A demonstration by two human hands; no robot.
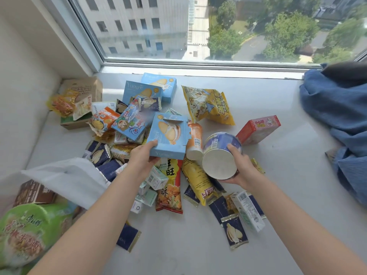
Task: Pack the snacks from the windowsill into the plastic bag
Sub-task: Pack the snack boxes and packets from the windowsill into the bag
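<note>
Left hand (142,157) pinches a torn-open light-blue biscuit box (168,135); right hand (241,167) grips a blue paper cup (220,155), white base toward viewer, above the windowsill (278,195).

I stand at a white windowsill (258,100) under a large window (198,26), daylight coming in. Outside I see a pale building (139,22) and trees (288,32) far below. White wall (19,96) on my left.

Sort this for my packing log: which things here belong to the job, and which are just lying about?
Job: light blue box in left hand; blue tub in right hand; yellow popcorn bag; red box; plastic bag.
Lying about: blue cloth.
</note>
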